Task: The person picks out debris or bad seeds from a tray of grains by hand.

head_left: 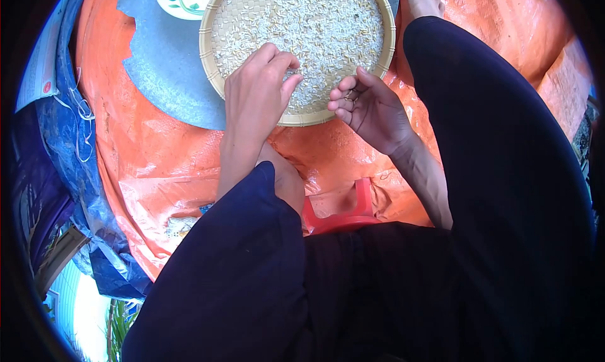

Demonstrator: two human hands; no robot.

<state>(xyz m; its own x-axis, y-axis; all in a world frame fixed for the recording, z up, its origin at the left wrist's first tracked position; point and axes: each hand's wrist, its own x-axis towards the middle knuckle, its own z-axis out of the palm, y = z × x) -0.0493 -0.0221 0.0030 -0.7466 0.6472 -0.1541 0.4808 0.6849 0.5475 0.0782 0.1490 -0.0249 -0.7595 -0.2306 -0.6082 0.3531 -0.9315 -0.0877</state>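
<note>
A round woven bamboo tray (205, 46) at the top holds whitish and yellowish grains (315, 31), which look like rice, some in husks. My left hand (257, 84) is over the tray's near left part, back up and fingers bent down. A gap shows between its thumb and forefinger; the other fingertips are partly hidden. Beside the near right rim, my right hand (375, 110) is turned palm up, loosely cupped, its thumb apart from the bent fingers. Small marks show at its fingers, too small to name.
Under the tray lies a grey round sheet (164, 78) with a jagged left edge. A white plate with a green leaf pattern (179, 2) holds brownish grains. Orange tarpaulin (170, 166) covers the ground. A red plastic stool (343, 220) shows below me; blue tarpaulin (63, 135) hangs left.
</note>
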